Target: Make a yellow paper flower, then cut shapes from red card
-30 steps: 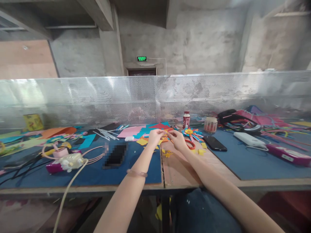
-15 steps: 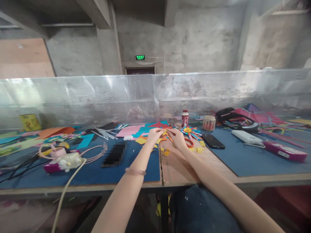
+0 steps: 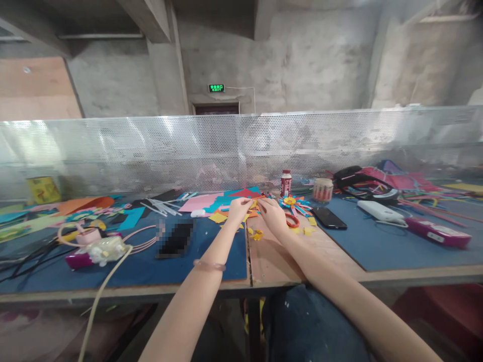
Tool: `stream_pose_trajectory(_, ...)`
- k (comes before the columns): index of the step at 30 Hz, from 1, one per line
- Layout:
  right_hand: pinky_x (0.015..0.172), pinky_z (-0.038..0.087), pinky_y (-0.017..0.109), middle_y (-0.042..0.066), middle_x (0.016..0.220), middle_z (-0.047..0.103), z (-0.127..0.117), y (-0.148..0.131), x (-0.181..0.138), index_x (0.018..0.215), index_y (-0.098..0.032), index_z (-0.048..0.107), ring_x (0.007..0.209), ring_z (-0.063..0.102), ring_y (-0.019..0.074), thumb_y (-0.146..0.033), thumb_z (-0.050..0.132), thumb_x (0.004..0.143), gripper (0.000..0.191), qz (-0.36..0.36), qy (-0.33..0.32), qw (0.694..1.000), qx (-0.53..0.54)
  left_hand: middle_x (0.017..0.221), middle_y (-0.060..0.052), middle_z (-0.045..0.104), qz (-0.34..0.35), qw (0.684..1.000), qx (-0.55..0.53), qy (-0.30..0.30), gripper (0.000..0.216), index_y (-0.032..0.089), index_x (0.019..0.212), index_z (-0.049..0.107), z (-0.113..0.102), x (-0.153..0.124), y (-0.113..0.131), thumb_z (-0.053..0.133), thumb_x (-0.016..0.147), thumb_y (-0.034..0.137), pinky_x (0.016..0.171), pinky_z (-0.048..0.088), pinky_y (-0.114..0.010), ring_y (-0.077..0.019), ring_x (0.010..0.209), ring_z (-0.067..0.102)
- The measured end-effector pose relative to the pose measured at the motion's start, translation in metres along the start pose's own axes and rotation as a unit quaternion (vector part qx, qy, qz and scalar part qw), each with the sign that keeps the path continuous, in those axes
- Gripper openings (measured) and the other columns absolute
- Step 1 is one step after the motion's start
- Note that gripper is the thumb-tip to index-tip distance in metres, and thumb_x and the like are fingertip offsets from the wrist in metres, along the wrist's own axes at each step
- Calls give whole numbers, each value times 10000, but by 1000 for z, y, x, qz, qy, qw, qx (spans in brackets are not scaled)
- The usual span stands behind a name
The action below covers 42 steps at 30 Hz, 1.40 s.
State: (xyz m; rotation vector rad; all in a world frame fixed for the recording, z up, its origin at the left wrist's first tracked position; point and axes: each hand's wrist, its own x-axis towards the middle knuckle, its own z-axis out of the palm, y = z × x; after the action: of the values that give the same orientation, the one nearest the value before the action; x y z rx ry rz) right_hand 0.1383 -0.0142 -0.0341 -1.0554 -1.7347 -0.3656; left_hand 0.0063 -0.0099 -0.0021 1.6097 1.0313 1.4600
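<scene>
My left hand (image 3: pixel 240 207) and my right hand (image 3: pixel 271 212) meet over the middle of the table, fingertips pinched together. Between them is a small piece of yellow paper (image 3: pixel 255 205), partly hidden by the fingers. Just below lie small yellow paper cutouts (image 3: pixel 257 235) on the bare wood. Orange-red scissor handles (image 3: pixel 292 220) show right beside my right hand, and past them rests a paper flower (image 3: pixel 290 201) with a yellow centre and blue and orange petals. Yellow paper squares (image 3: pixel 218 217) are spread left of my left hand.
A dark phone (image 3: pixel 329 218) lies to the right, near a jar (image 3: pixel 322 190) and a small red-and-white bottle (image 3: pixel 286 183). Further right are a white power bank (image 3: pixel 380 211) and a purple box (image 3: pixel 437 232). Cables and a power strip (image 3: pixel 107 250) occupy the left. A perforated metal screen (image 3: pixel 169 146) stands behind.
My right hand has turned slightly, its fingers now more bent over the yellow paper. My left hand stays nearly in place. The whole view has shifted a little.
</scene>
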Motion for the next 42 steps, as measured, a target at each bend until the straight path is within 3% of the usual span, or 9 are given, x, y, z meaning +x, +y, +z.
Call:
stream_pose_trajectory(6,819,402,315,84,909,628,-4,-6,1,939,-188,660,901,498,217,-222,399,878,270,-36,14,998,-40,738,-69,667,-10,1000,-4,11,160,141,743,673,1,-1,2,615,677,274,598,497,-269,-173,696,622)
stream_pose_trajectory(15,768,430,308,64,819,600,-5,-3,5,853,-183,627,816,500,194,-185,447,853,180,-83,63,994,13,593,-23,572,-14,999,-49,5,198,140,611,628,0,-1,2,627,636,337,545,449,-225,-115,574,537)
stream_pose_trajectory(27,795,442,310,90,914,607,-9,-1,4,931,-153,619,863,512,202,-136,446,838,197,-150,16,988,-27,677,-48,593,-30,990,-135,-1,221,123,637,639,1,4,-5,664,615,342,610,466,-252,-136,648,585)
stream_pose_trajectory(36,776,443,300,105,936,593,-10,-4,4,964,-135,622,859,494,213,-137,426,845,229,-173,-19,979,-104,686,-58,608,-45,991,-123,15,248,119,674,653,-2,6,-8,708,574,340,627,470,-264,-141,660,585)
stream_pose_trajectory(42,761,437,313,111,960,583,-11,-8,2,989,-140,623,865,487,220,-144,421,839,252,-163,-21,982,-96,662,-48,610,-58,991,-114,35,210,133,650,649,-2,6,-5,690,570,324,589,456,-257,-130,622,567)
